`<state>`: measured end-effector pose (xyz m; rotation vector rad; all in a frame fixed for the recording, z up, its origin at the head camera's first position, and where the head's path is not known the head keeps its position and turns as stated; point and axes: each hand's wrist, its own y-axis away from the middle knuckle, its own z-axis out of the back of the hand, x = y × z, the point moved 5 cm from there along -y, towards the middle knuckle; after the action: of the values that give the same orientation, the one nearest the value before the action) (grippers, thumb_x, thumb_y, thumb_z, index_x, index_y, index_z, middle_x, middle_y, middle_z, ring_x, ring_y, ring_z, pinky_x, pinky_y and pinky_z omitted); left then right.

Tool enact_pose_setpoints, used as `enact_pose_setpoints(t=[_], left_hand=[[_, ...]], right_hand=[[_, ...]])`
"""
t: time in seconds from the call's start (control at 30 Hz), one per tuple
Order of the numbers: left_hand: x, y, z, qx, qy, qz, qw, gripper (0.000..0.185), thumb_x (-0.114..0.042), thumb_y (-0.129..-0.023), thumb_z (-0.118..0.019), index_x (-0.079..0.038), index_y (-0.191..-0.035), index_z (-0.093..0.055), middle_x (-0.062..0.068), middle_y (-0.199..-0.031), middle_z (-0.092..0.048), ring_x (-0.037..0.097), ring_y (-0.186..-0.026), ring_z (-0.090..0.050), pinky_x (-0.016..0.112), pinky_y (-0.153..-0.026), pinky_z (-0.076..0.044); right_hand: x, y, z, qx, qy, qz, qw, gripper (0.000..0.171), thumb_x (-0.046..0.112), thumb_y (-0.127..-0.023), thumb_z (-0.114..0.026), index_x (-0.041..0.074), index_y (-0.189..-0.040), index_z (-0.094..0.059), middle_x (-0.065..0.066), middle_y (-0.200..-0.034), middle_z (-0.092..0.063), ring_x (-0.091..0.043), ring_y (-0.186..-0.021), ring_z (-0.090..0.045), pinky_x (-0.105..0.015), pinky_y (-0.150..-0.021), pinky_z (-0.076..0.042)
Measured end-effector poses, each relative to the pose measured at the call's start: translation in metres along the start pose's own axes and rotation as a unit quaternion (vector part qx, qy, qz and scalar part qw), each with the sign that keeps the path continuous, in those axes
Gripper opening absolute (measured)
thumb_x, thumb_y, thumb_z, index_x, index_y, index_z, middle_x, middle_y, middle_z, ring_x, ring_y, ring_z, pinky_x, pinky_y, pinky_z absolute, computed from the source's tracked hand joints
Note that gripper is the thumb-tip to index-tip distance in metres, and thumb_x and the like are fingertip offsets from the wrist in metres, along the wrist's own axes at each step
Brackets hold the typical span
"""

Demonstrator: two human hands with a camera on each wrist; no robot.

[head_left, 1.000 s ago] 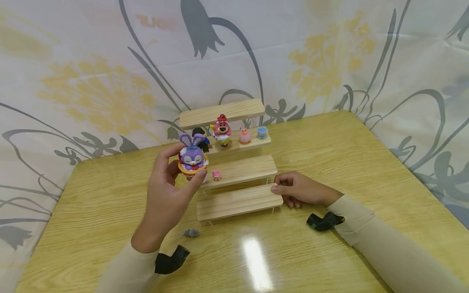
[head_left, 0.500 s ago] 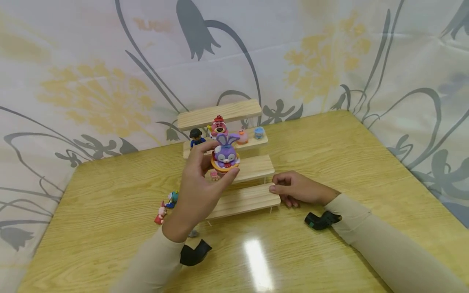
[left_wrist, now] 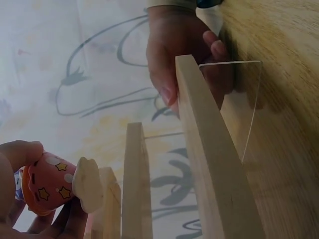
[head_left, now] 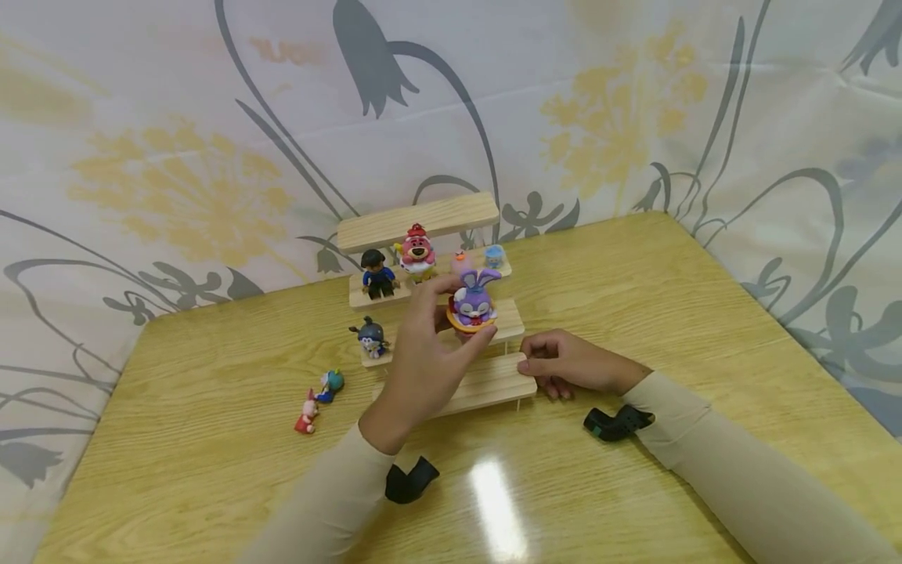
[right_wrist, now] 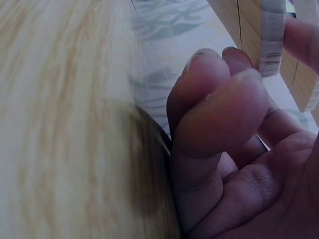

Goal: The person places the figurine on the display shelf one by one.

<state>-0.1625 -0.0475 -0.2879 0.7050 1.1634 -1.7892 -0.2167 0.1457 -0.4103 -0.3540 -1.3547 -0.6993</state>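
Note:
My left hand (head_left: 423, 352) holds a purple bunny figurine (head_left: 473, 307) between thumb and fingers, above the second-lowest step of a wooden tiered display shelf (head_left: 486, 384). The figurine has long ears and sits in an orange-rimmed cup. In the left wrist view the pink, star-patterned cup (left_wrist: 52, 184) is seen from below, its pale base apart from the boards. My right hand (head_left: 578, 364) grips the right end of the lowest step, thumb on top, other fingers curled near the tabletop. A dark-haired small figurine (head_left: 370, 338) stands at the left of the second-lowest step.
On the step above stand a black-haired toy figure (head_left: 378, 274), a pink bear figurine (head_left: 417, 252), a partly hidden pink figurine (head_left: 460, 262) and a blue-hatted one (head_left: 494, 256). Two small figurines, one green-topped (head_left: 331, 385) and one red-and-pink (head_left: 307, 413), lie on the table left of the shelf.
My left hand has carried the bunny figurine rightward across the front of the shelf, uncovering the dark-haired figurine and the two figurines on the table. My right hand has stayed on the lowest step.

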Motion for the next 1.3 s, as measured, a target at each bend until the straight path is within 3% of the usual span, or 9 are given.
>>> enact_pose_setpoints(t=[0.33,0.7,0.97,1.3], left_hand=[[0.0046,-0.0043,-0.0081,-0.008,-0.057,0.016,0.9982,0.058,-0.013,-0.088,-0.078,-0.004,-0.135,-0.044,0.014,-0.129,-0.048,0.024,-0.108,-0.057,0.032,-0.084,-0.059],[0.0082,-0.0089,-0.0093,-0.018,-0.091,0.035,0.9951,0.06,-0.018,-0.088,-0.079,-0.005,-0.135,-0.045,0.013,-0.128,-0.049,0.021,-0.114,-0.056,0.031,-0.087,-0.057],[0.0094,-0.0089,-0.0106,-0.019,-0.12,0.025,0.9923,0.061,-0.019,-0.087,-0.08,-0.004,-0.134,-0.045,0.014,-0.128,-0.049,0.022,-0.115,-0.056,0.032,-0.091,-0.057],[0.0037,-0.0075,-0.0105,-0.025,-0.163,-0.011,0.9862,0.071,-0.018,-0.084,-0.083,-0.008,-0.142,-0.044,0.013,-0.13,-0.05,0.024,-0.12,-0.057,0.034,-0.1,-0.054]], right_hand=[[0.0018,-0.0004,-0.001,0.009,0.008,0.007,1.0,0.027,0.027,-0.103,-0.056,0.001,-0.096,-0.057,-0.007,-0.069,-0.057,-0.012,-0.051,-0.053,-0.028,-0.042,-0.046],[-0.0005,-0.0015,-0.0015,0.009,0.005,0.006,1.0,0.028,0.027,-0.104,-0.056,0.001,-0.095,-0.056,-0.005,-0.068,-0.057,-0.011,-0.051,-0.053,-0.026,-0.042,-0.045],[-0.0003,-0.0009,-0.0017,0.007,0.005,0.003,1.0,0.027,0.027,-0.104,-0.056,0.002,-0.096,-0.057,-0.004,-0.069,-0.057,-0.01,-0.051,-0.053,-0.026,-0.042,-0.046],[-0.0032,-0.0006,0.0,0.01,0.003,0.003,1.0,0.027,0.027,-0.104,-0.055,0.001,-0.096,-0.056,-0.006,-0.07,-0.057,-0.011,-0.051,-0.053,-0.027,-0.042,-0.046]])
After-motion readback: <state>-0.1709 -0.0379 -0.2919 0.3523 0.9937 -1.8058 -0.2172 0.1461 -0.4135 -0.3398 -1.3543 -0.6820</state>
